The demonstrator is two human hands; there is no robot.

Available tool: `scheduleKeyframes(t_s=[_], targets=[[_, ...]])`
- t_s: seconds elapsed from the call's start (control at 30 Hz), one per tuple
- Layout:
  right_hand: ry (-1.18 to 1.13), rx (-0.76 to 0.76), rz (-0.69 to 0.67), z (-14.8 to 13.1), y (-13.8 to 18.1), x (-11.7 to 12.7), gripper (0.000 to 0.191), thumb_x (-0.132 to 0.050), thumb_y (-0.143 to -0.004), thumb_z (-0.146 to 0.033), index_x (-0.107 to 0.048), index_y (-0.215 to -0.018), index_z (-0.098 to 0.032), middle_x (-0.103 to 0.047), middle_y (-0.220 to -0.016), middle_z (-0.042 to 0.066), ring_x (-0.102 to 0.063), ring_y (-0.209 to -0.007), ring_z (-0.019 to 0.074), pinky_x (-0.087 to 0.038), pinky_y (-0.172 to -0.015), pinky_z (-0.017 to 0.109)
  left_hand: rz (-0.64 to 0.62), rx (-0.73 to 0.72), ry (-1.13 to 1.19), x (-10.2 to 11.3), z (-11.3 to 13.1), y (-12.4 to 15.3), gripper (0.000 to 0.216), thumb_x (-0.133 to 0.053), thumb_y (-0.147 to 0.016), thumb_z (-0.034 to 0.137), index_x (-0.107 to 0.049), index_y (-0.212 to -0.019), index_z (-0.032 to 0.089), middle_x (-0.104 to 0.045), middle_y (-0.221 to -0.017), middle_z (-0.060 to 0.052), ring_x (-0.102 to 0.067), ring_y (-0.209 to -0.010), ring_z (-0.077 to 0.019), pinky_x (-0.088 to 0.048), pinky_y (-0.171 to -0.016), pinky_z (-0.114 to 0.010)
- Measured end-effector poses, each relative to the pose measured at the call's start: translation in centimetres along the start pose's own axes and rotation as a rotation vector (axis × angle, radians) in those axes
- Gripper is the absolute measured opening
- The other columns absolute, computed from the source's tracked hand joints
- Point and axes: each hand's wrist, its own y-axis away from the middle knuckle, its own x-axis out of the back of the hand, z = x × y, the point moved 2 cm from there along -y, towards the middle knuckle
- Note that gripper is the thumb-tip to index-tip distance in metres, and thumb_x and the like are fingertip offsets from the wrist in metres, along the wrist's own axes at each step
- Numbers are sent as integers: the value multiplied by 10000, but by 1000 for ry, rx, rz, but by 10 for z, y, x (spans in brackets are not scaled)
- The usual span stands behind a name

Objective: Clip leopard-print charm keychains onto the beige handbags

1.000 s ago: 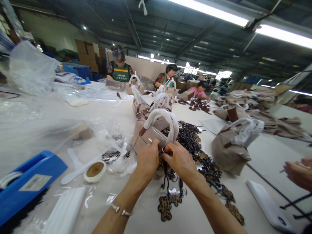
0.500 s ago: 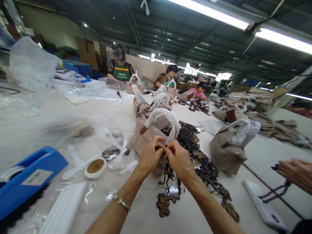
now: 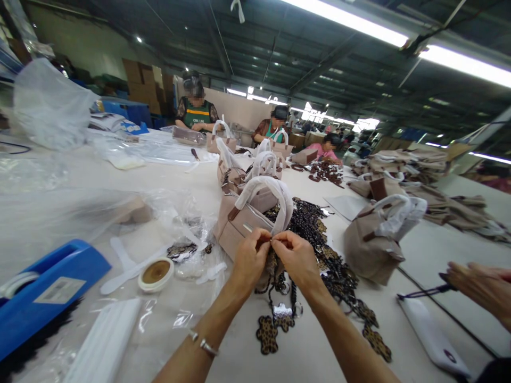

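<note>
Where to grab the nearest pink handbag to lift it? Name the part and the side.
Take the handbag by its wrapped handle, coming from above. The handle arches upright over the bag and leaves an open loop. Both hands, left and right, crowd the near side, and a pile of charms lies to its right.

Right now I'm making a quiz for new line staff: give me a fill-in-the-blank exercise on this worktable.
1. The left hand and right hand meet at the front of a beige ____ whose handle is wrapped in white.
2. The charms dangling below the hands have a ____ print.
3. The tape dispenser at the near left is ____.
4. The left wrist wears a ____.

Missing words: handbag; leopard; blue; bracelet
</note>
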Motion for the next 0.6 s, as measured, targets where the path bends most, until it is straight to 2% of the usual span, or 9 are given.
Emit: scheduleKeyframes(t_s=[0.1,0.23,0.33,0.4,0.47,0.53,0.6], targets=[[-31,106,76,-7,5,2,176,-603,-813,-340,-698,-804,-192,-664,-761,16,-590,-689,156,-458,-646,262,-8,-104,-81,4,8,-2,120,-529,-838,159,-643,-853,196,-605,-884,-19,-576,-865,-160,-448,-808,-285],[-15,217,139,-18,11,8,189,-630,-808,-369,-702,-787,-196,-650,-805,27,-569,-707,157,-453,-664,269,-76,-90,-45,8,9,-4,117,-574,-836,233,-635,-752,180,-586,-839,-20,-567,-814,-158,-449,-750,-267],[-76,95,75,-17,10,14,211,-603,-817,-383,-686,-855,-194,-660,-785,22,-549,-607,141,-443,-559,256,-76,-17,59,12,4,-7,145,-547,-862,286,-618,-792,181,-651,-884,-26,-597,-843,-161,-455,-766,-266],[-97,-34,19,-11,6,19,249,-576,-822,-388,-666,-943,-191,-675,-781,22,-528,-515,131,-414,-462,248,-36,70,96,14,0,-11,160,-524,-875,309,-600,-816,181,-676,-834,-17,-616,-783,-157,-462,-726,-261],[-37,-95,-20,-4,0,24,263,-554,-822,-361,-658,-994,-191,-689,-784,25,-521,-459,130,-405,-426,254,4,101,33,16,-1,-18,162,-510,-879,307,-594,-815,184,-673,-750,-1,-619,-713,-153,-457,-681,-256],[90,-22,-23,2,-8,27,248,-541,-812,-291,-681,-994,-198,-709,-835,39,-594,-546,158,-469,-518,278,14,53,-146,16,2,-25,154,-502,-881,277,-619,-824,194,-679,-737,1,-621,-703,-158,-446,-676,-261],[206,137,-17,3,-15,27,264,-518,-808,-223,-707,-992,-212,-717,-927,54,-655,-769,198,-507,-719,315,8,-29,-392,14,7,-32,160,-499,-879,243,-654,-855,210,-703,-795,-13,-627,-752,-175,-438,-698,-279]])
